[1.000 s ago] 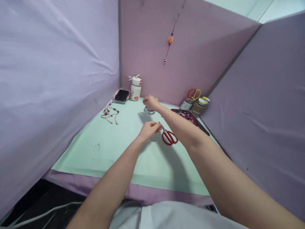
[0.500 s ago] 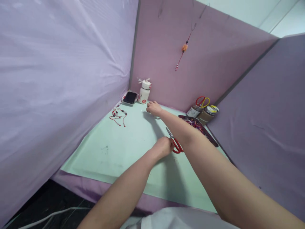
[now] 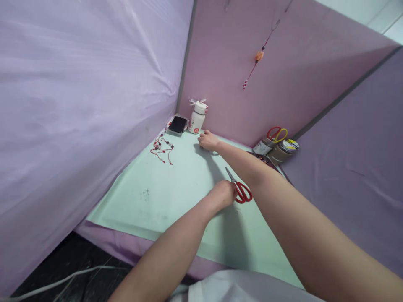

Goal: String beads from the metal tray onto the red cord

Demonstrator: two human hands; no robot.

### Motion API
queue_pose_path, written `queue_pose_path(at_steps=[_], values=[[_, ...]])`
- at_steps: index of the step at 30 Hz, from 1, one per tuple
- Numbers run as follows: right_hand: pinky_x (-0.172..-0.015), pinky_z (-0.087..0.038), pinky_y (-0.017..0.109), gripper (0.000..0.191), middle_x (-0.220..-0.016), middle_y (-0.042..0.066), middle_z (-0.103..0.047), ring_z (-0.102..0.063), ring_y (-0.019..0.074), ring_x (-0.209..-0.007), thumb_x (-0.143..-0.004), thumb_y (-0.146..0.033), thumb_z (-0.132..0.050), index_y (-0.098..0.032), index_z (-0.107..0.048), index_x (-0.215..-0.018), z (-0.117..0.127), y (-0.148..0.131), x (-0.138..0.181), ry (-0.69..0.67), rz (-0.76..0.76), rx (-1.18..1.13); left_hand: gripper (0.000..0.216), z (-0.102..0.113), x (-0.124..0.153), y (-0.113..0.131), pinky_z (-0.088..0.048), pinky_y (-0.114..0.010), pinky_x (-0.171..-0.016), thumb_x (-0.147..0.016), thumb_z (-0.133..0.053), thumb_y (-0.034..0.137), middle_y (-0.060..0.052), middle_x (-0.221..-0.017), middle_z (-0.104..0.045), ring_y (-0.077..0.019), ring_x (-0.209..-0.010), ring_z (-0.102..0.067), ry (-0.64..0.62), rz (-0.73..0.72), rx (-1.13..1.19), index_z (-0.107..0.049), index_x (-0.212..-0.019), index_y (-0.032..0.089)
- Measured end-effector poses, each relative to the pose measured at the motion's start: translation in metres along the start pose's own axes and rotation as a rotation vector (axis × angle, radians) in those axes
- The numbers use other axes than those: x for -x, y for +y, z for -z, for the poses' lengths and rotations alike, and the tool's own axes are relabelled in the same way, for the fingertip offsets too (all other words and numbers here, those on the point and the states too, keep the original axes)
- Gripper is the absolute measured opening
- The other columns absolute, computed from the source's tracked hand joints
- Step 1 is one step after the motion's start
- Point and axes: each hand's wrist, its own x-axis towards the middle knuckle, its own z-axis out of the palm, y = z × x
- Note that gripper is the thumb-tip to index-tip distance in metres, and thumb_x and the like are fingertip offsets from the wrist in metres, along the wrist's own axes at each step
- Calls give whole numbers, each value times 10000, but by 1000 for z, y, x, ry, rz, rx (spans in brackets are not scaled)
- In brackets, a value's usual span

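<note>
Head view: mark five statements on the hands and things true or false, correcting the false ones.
1. The left hand is next to the red-handled scissors. True.
2. The white bottle lies on its side. False: it stands upright.
3. The right hand is farther forward than the left hand. True.
4. The hanging beaded cord rests on the table. False: it hangs above it.
5. In the picture, the phone is left of the white bottle. True.

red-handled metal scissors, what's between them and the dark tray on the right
In the head view, the person's right forearm crosses between the scissors and the tray.
</note>
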Motion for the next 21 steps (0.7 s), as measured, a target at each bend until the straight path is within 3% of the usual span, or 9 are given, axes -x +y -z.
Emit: queue_pose_path(at_steps=[10,16,21], values=[[-845,-250,369,290,-1060,138,-628,-441,254,-1021,-875,-186,-400,-151,-673,-968,-2,-6,6,2,-204,-169,233,1,1,0,-414,-301,-624,-808,-454,162,-136,-782,-688,-229,-713,-635,-7,19,69,-685,-804,134],[-834,-266,359,275,-1104,146,-599,-422,263,-1060,-884,-188,-404,-149,-657,-984,0,0,11,52,-342,-260,246,1,-1,1,-434,-322,-657,-815,-443,158,-158,-797,-681,-254,-749,-641,-19,36,54,-683,-776,120],[-832,-297,353,275,-1141,111,-580,-411,252,-1065,-882,-211,-423,-195,-679,-983,7,-3,20,46,-356,-388,212,-1,-1,0,-444,-313,-710,-791,-463,138,-127,-803,-687,-239,-793,-638,-37,5,117,-673,-757,138]])
